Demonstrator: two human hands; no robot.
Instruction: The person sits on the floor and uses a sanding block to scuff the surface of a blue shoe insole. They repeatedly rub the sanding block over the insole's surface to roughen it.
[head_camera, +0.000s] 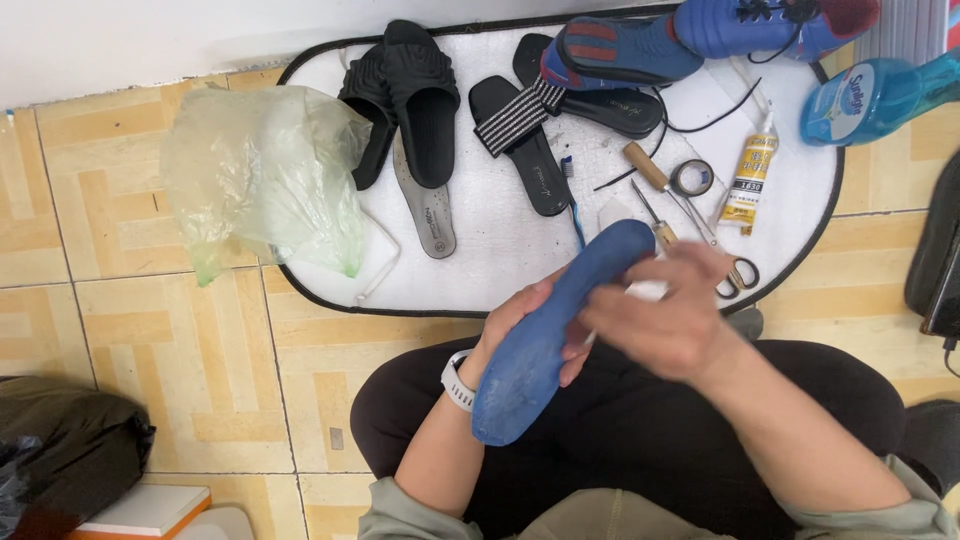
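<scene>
Blue sole (545, 335): cradled by left hand (515, 325); may slip.
Right hand (670, 320): fingers pinching a small white thing, blurred; smear risk.

Blue shoe sole (545, 335), scuffed underside up, slanted

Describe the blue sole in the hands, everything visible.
The blue sole is a long, rounded shoe sole, matte and rubbery-looking, with pale scuffed patches near its lower end. It slants from lower left to upper right above the lap. The left hand grips its middle from behind; the right hand, blurred, touches its right edge.
</scene>
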